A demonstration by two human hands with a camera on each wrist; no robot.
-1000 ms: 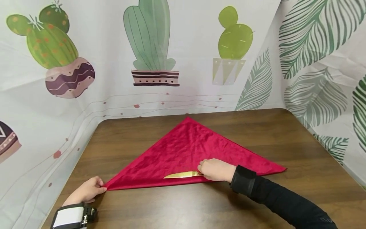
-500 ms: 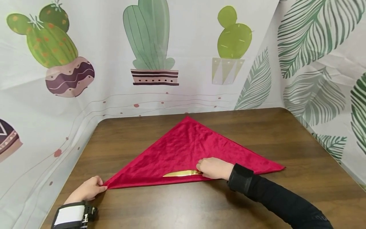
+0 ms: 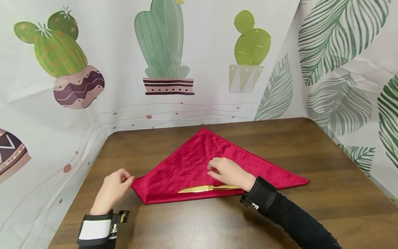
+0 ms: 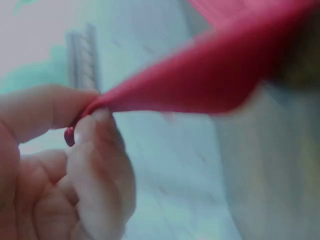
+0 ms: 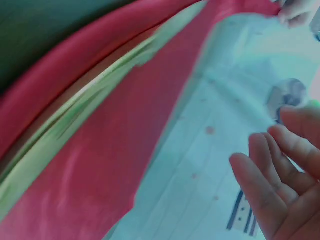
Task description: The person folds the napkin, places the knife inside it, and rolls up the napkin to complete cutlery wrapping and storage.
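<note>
Now the left hand (image 3: pixel 113 186) pinches the red cloth (image 3: pixel 192 166) corner; the right hand (image 3: pixel 228 172) hovers slack.

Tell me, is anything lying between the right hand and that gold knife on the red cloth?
Nothing visible does. The right hand hovers just above the red cloth, and the gold knife lies uncovered on the cloth's near edge right below its wrist. The left hand pinches the cloth's left corner, well aside.

I count one red cloth (image 3: pixel 199 166), its corner pinched in my left fingers (image 4: pixel 95 125), one gold knife (image 3: pixel 205 188) just below my right fingers (image 3: pixel 214 166), and one table (image 3: pixel 326 193).
</note>
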